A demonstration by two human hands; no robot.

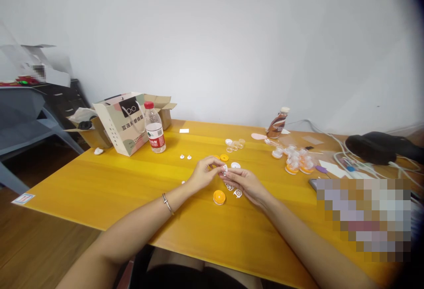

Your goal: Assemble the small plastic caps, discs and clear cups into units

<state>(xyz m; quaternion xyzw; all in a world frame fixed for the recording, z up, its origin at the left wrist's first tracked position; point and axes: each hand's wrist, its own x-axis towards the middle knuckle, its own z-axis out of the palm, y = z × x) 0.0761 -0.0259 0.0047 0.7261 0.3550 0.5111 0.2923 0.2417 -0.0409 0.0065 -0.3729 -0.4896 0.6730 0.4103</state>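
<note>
Between the fingertips of my left hand (207,170) and my right hand (247,184) is a small white plastic part (225,170) with holes in it. Both hands pinch it above the table. Just under my right fingers lie more white perforated pieces, one of them a white wheel-like part (237,193). An orange round cup-shaped part (219,197) sits in front of the hands. Behind the fingertips are an orange disc (224,157) and a white disc (235,165). Two small white pegs (185,157) stand to the left.
Clear rings (236,145) lie farther back. On the right are assembled orange-and-clear pieces (298,161), a brown drink bottle (278,123), cables and a black bag (371,147). A water bottle (154,134), paper bag (124,125) and cardboard boxes stand at the left.
</note>
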